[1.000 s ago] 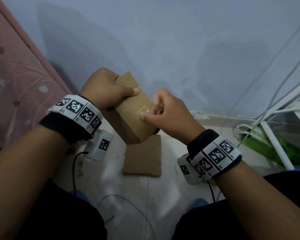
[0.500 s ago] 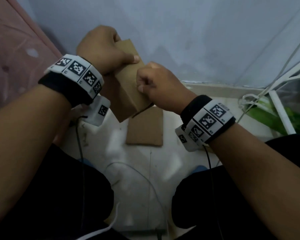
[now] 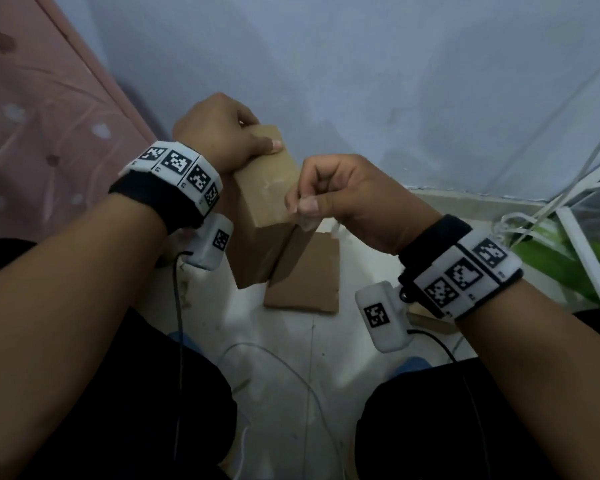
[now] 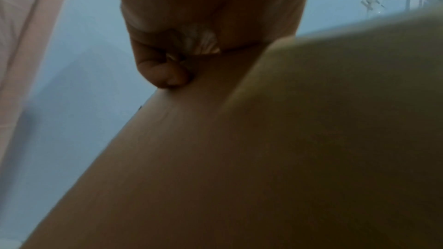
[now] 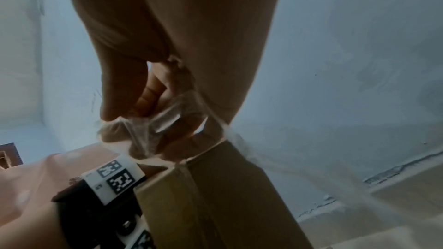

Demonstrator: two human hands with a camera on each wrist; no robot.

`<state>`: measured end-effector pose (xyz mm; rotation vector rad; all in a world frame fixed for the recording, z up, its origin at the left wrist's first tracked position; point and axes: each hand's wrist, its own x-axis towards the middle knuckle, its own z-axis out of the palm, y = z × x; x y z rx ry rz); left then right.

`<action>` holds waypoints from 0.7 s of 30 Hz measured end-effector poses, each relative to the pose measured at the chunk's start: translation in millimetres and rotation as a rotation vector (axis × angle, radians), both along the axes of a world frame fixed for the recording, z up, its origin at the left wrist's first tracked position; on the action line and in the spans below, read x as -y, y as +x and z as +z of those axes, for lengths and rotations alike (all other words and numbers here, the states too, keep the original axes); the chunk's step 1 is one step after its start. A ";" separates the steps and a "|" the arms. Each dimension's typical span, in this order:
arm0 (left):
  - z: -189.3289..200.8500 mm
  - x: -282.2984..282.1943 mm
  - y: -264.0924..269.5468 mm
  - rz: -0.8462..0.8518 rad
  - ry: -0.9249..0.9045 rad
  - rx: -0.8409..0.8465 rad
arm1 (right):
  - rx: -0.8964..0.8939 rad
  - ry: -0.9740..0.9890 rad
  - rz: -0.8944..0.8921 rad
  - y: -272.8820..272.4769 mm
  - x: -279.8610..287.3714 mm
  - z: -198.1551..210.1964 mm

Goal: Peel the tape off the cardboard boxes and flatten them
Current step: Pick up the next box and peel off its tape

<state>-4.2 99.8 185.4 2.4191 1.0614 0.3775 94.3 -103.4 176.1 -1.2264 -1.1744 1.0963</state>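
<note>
A small brown cardboard box (image 3: 264,209) is held tilted above the floor. My left hand (image 3: 222,133) grips its far upper end, thumb across the top face. My right hand (image 3: 329,192) pinches a strip of clear tape (image 3: 305,221) at the box's right edge. In the right wrist view the crumpled clear tape (image 5: 165,122) stretches from my fingers down to the box seam (image 5: 191,196). The left wrist view shows the box side (image 4: 263,158) close up and a curled fingertip (image 4: 165,75) on it.
A flattened piece of cardboard (image 3: 309,278) lies on the white floor (image 3: 284,358) under the box. Pink bedding (image 3: 32,133) rises at the left, a pale blue wall (image 3: 361,64) behind. A white frame (image 3: 579,251) with green items and thin cables stands at the right.
My right hand has moved from the box's top face to its right edge, drawing the tape away from the box. The left hand keeps its grip on the far end.
</note>
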 end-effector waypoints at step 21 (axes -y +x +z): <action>2.8 -7.3 6.8 0.224 -0.215 0.321 | 0.314 -0.451 -0.574 25.9 10.5 14.6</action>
